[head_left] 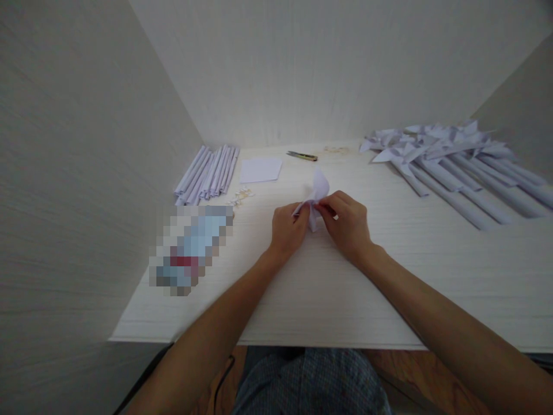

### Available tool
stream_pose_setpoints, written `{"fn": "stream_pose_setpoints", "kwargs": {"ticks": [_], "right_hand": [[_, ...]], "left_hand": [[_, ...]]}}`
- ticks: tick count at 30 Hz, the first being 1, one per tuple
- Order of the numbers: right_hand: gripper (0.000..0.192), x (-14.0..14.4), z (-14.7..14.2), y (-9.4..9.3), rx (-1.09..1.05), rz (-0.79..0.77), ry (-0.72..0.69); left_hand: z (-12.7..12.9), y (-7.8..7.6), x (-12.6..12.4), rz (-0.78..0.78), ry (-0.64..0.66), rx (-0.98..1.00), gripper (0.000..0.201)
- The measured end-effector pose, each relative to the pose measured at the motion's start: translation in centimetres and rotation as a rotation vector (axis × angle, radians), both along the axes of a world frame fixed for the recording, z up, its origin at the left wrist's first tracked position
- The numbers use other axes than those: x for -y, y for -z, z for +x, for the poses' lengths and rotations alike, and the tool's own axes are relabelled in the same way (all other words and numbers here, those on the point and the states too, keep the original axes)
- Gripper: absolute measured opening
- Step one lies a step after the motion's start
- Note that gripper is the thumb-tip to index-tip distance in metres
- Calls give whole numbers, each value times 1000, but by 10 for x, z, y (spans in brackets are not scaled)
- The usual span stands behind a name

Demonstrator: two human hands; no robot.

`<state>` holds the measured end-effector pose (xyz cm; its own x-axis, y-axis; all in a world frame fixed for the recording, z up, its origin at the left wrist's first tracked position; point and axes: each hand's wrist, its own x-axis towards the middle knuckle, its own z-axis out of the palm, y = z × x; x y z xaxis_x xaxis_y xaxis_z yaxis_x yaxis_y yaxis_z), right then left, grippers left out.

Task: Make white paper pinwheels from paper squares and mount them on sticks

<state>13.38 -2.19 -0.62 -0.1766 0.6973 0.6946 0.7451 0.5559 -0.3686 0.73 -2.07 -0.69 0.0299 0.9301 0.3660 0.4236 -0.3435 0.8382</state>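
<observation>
Head view: both hands are meeting at table centre, left hand (288,227) and right hand (347,222) pinching the folded paper piece (318,193) between their fingertips. The piece is rising away from the person, with both hands equally near it.

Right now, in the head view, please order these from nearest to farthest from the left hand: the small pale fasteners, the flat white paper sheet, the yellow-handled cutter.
From the left hand:
1. Small pale fasteners, to its left on the table.
2. Flat white paper sheet, behind the hand, slightly left.
3. Yellow-handled cutter, farthest back, near the wall.
</observation>
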Motion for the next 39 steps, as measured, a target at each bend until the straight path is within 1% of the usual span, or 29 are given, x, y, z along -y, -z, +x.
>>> {"fn": "stream_pose_setpoints", "kwargs": {"ticks": [6,8,12,16,22,30,36,39], "right_hand": [[16,1,0,1,14,19,-57],[15,1,1,2,20,21,-56],[14,-1,3,2,47,1,12],[18,-1,3,1,92,-14,65],[22,1,-1,0,153,-40,43],[19,-1,2,1,128,-44,-7],[21,-1,0,3,229,-11,92],[23,-1,-1,2,286,9,118]], "left_hand": [[-2,0,-2,-5,-1,19,36],[-3,0,-3,-5,-5,27,35],[-4,1,-2,-11,-1,28,35],[-4,3,-3,-13,1,31,35],[-3,3,-3,-1,3,19,35],[-3,1,-2,-11,14,24,35],[-3,2,-2,-37,19,34,34],[-3,4,-3,-39,14,40,34]]}}
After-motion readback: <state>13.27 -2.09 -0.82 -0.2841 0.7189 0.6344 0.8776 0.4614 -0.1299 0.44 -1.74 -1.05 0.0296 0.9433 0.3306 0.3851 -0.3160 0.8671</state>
